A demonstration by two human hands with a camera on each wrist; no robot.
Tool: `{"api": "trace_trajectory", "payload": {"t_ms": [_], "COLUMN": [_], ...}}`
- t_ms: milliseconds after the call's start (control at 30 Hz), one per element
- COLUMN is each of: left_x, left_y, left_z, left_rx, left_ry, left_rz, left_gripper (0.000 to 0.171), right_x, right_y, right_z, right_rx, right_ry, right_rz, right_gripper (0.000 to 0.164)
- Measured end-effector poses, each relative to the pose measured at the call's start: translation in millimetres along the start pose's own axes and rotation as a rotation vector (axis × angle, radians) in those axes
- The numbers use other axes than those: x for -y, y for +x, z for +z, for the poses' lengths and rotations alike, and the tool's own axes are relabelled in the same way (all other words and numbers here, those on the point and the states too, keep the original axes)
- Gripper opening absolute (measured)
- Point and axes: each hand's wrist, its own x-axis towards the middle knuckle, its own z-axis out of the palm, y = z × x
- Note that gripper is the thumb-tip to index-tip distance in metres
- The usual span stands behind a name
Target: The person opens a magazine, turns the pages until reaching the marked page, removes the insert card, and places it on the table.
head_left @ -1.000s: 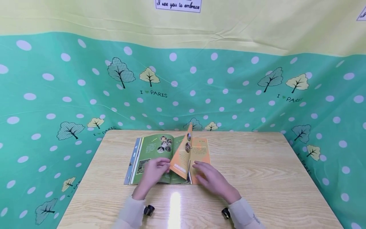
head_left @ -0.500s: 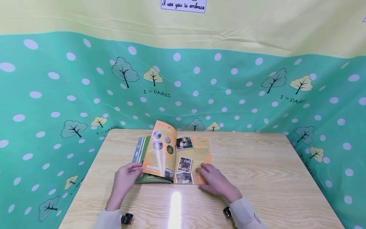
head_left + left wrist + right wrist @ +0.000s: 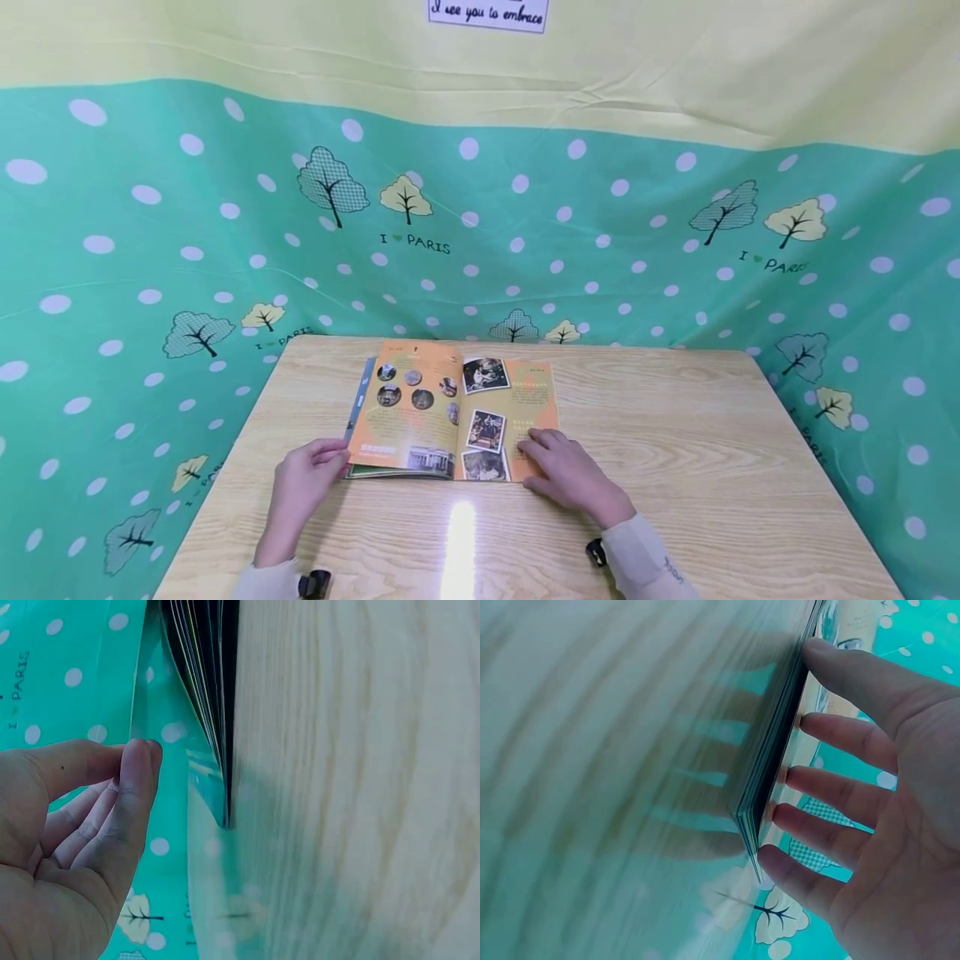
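Note:
An open magazine point(image 3: 487, 404) lies on the wooden table, with orange pages up on both sides. Round photos dot its left page point(image 3: 401, 429), and framed pictures run down the right one. My left hand point(image 3: 307, 483) pinches that left page by its lower outer corner between thumb and fingers. Seen from the left wrist, the left hand point(image 3: 82, 832) holds the thin sheet a little apart from the stacked pages point(image 3: 202, 682). My right hand point(image 3: 572, 475) rests its spread fingertips on the right page near the lower edge. In the right wrist view, the fingertips point(image 3: 784, 774) touch the page surface.
The pale wooden table point(image 3: 675, 433) extends to the right and in front of the magazine. A green dotted cloth point(image 3: 600, 208) hangs behind and at both sides. A bright light reflection crosses the table's front middle. Dark wrist cameras point(image 3: 315, 583) sit at both cuffs.
My left hand has carried the orange page over from right to left and down, so it now lies nearly flat over the green pages. The right hand has settled on the right page.

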Motion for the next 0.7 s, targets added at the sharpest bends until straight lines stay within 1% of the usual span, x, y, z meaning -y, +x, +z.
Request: {"api": "trace_trajectory", "payload": {"t_ms": [333, 467, 567, 633, 700], "left_x": [4.0, 6.0, 7.4, 8.3, 9.2], "left_y": [-1.2, -0.6, 0.5, 1.3, 2.3], "left_z": [-0.1, 0.6, 1.3, 1.8, 2.4], "left_rx": [0.008, 0.011, 0.011, 0.008, 0.007], "left_ry": [0.019, 0.008, -0.004, 0.001, 0.003], "left_rz": [-0.028, -0.043, -0.051, -0.050, -0.047], "left_gripper": [0.023, 0.024, 0.024, 0.024, 0.024], "right_x": [-3.2, -4.7, -5.6, -6.2, -6.5], "right_y": [-3.3, -3.0, -1.2, 0.0, 0.2], "right_z": [-4.3, -3.8, -2.9, -2.0, -2.3], "right_rx": [0.012, 0.005, -0.033, -0.077, -0.122], "right_ry": [0.083, 0.090, 0.070, 0.050, 0.028], "right_rz": [-0.014, -0.020, -0.040, -0.049, -0.039], "right_gripper": [0.048, 0.039, 0.028, 0.021, 0.017]}}
